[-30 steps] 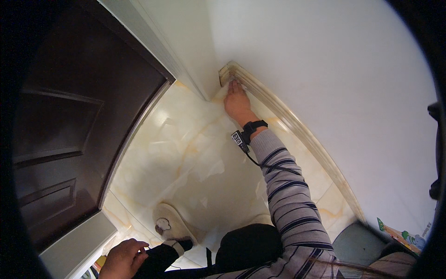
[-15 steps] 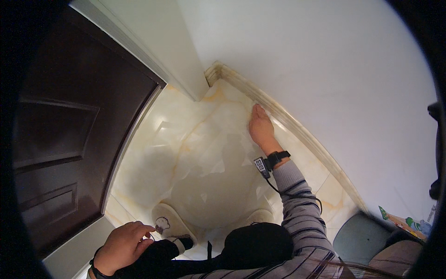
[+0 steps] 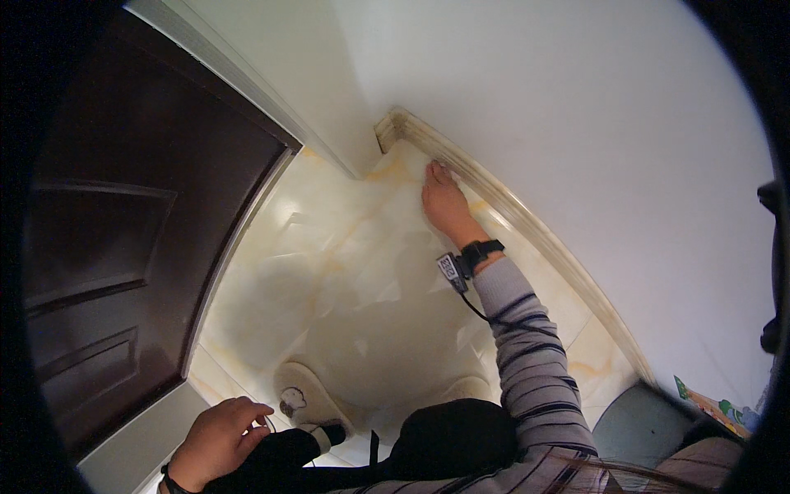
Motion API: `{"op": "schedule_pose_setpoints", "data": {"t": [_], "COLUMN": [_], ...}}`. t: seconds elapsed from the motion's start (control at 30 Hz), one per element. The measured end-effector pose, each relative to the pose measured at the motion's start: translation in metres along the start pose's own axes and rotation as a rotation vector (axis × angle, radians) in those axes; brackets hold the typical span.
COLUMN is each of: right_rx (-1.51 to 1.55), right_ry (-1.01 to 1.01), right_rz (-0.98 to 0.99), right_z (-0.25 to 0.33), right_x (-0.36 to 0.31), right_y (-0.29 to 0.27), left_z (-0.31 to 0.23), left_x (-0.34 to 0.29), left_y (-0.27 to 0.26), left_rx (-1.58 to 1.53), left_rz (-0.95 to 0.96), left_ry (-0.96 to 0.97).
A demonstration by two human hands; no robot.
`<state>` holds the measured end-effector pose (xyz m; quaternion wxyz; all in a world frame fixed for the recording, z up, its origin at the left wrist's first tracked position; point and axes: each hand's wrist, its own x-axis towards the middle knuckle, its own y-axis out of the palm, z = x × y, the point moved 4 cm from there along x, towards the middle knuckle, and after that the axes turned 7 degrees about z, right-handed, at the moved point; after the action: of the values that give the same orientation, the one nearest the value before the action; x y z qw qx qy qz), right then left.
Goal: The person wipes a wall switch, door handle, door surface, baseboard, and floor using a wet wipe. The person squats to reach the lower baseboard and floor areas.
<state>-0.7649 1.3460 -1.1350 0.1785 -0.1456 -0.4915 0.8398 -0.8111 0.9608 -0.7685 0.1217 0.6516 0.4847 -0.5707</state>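
At the far left stands a dark brown panelled door (image 3: pixel 99 222), its right edge slanting along the floor beside a pale frame (image 3: pixel 218 70). Below it, the left hand (image 3: pixel 220 445) is held palm down with fingers loosely curled and thumb apart from them, near a dark trouser leg (image 3: pixel 457 436); the two hands are well apart. A cream slipper (image 3: pixel 306 393) with a small decoration stands to its right, on glossy pale tiles (image 3: pixel 362 255) veined with yellow. This floor spreads wide from door to wall, giving sideways room, and narrows toward the far corner. There begins the skirting (image 3: pixel 527 226), a cream, marbled strip with a stepped profile, browner and duller at its corner end, running along the foot of the white wall (image 3: pixel 576 148) down to the lower right. The right hand (image 3: pixel 448 206) reaches to its lower edge near that corner, fingers straight and close together; whether anything is pinched beneath them cannot be told. A black strap (image 3: pixel 481 253) with a small cabled device (image 3: pixel 452 272) circles its wrist, below it a striped sleeve (image 3: pixel 539 354). At the lower right, a grey-green rounded object (image 3: pixel 638 424) sits by the skirting's near end, bounding the floor on that side.
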Motion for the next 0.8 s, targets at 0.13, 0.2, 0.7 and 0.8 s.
{"op": "schedule_pose_setpoints", "data": {"t": [0.13, 0.2, 0.7, 0.8], "right_rx": [-0.064, -0.089, 0.044, -0.038], "right_ry": [-0.004, -0.042, 0.125, 0.113], "right_rz": [0.032, 0.013, 0.058, 0.026], "right_z": [0.022, 0.032, 0.003, -0.021], "right_x": [0.045, 0.06, 0.002, -0.052], "right_y": [0.012, 0.015, -0.005, -0.021], "left_z": [0.001, 0.002, -0.024, -0.03], "left_x": [-0.009, -0.013, -0.002, 0.007], "left_y": [0.004, 0.008, 0.004, -0.001], "left_rx": [-0.066, -0.067, 0.032, 0.034], "left_rz": [-0.075, -0.07, -0.07, -0.078], "left_ry": [0.005, -0.025, 0.028, 0.076]}}
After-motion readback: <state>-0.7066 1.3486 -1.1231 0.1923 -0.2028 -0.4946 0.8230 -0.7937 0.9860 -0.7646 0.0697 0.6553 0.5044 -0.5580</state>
